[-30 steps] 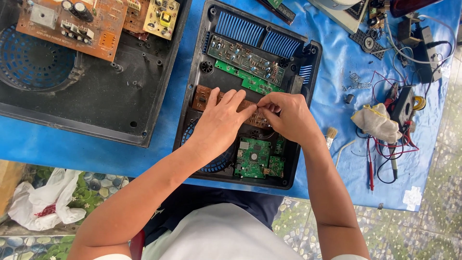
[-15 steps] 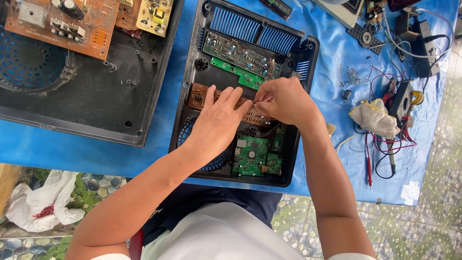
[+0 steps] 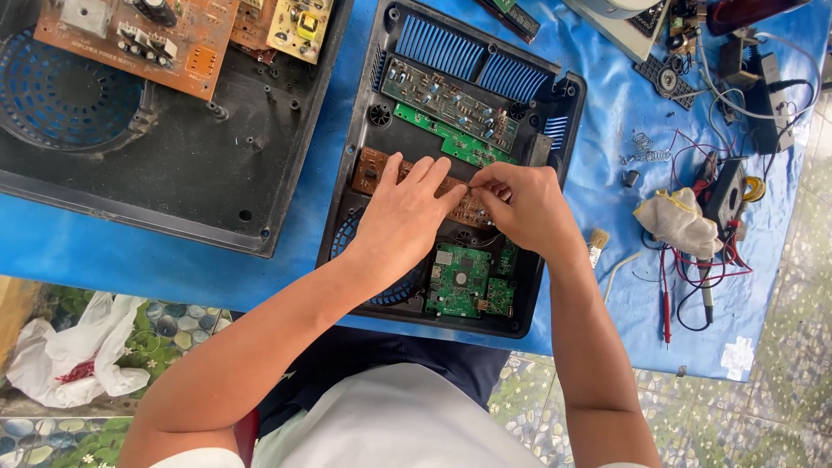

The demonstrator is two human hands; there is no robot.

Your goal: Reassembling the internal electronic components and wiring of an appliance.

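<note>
A: Far left of the blue table cover (image 3: 260, 269)?
B: Big black housing (image 3: 173, 182), open side up, round blue grille (image 3: 69, 100) in its far-left corner. Orange circuit board (image 3: 139, 39) lies over its far edge, a small yellow board (image 3: 299, 22) just right of it.

A: White thing below the table, near left?
B: Crumpled plastic bag (image 3: 78, 351) on the patterned floor.

A: Middle?
B: Smaller black casing (image 3: 347, 217), open. Blue fins (image 3: 472, 56) along the far end, then a dark board (image 3: 451, 100), then a narrow green strip board (image 3: 442, 139). A brown board (image 3: 373, 169) crosses the centre. A green square board (image 3: 458, 279) sits at the near end.

A: Left hand?
B: Left hand (image 3: 400, 224) lies flat on the brown board, fingers spread narrow and pointing right. Holding nothing I can see.

A: Right hand?
B: Right hand (image 3: 524, 206) just right of it, over the same board, thumb and forefinger pinched together. The two hands' fingertips meet. Can't tell what's in the pinch; too small.

A: Right side?
B: Small brush (image 3: 596, 245) just outside the casing. Further right a wadded cream cloth (image 3: 676, 221), touching a tangle of red and black wires (image 3: 693, 277). Far right corner has a black adapter (image 3: 763, 82) with white cable.
</note>
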